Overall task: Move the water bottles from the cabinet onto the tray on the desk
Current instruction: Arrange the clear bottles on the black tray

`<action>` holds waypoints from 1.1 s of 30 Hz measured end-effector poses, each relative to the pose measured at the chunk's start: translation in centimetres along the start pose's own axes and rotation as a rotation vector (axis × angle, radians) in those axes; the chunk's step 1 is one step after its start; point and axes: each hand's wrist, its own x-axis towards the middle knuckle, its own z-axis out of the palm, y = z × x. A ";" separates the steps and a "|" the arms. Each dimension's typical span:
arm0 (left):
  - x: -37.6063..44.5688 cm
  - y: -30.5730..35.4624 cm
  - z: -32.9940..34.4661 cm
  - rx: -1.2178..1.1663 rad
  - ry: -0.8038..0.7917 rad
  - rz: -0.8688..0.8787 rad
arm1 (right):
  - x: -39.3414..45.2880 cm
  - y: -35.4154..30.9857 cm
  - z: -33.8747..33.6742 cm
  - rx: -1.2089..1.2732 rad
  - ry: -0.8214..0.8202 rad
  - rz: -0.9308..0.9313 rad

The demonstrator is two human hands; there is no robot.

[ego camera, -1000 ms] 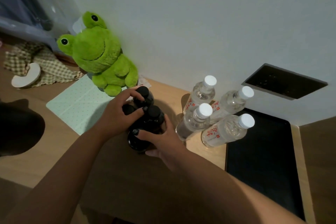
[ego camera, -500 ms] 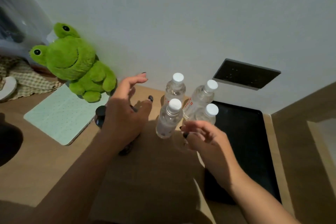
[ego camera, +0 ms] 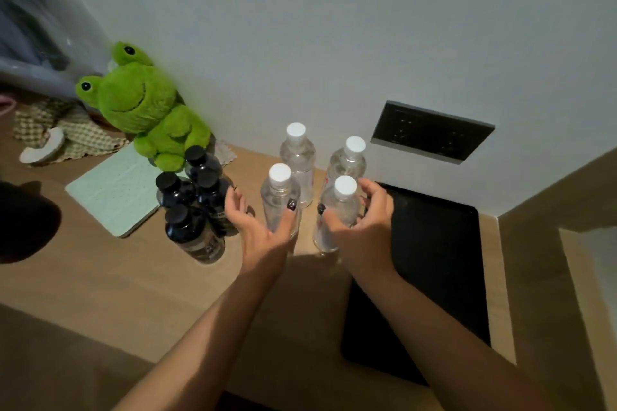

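Several clear water bottles with white caps stand upright in a cluster on the wooden desk point(ego camera: 100, 277), just left of the black tray point(ego camera: 437, 264). My right hand point(ego camera: 365, 230) curls round the front right water bottle point(ego camera: 340, 207), thumb on its left side and fingers on its right. My left hand point(ego camera: 257, 230) is spread open, its thumb lying against the front left water bottle point(ego camera: 278, 197). Two more water bottles point(ego camera: 297, 157) point(ego camera: 349, 160) stand behind, near the wall. Nothing lies on the tray.
Several dark bottles with black caps point(ego camera: 193, 207) stand close to my left hand. Behind them sit a green frog plush point(ego camera: 143, 107) and a pale green mat point(ego camera: 113, 190). A dark wall panel point(ego camera: 430, 132) is above the tray.
Both hands have left the dark bottles and moved right to the clear water bottles. My right hand has come round the front right one.
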 end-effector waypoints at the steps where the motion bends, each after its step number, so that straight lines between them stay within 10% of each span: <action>1: -0.5 -0.5 0.4 -0.004 0.033 -0.015 | -0.1 0.8 0.3 -0.007 0.007 -0.004; 16: 4.3 -10.6 1.2 0.259 -0.212 0.298 | -2.7 11.0 9.4 0.075 0.297 0.149; 33: 4.5 -11.5 0.4 -0.186 -0.291 0.252 | -3.4 15.0 13.0 0.074 0.377 -0.056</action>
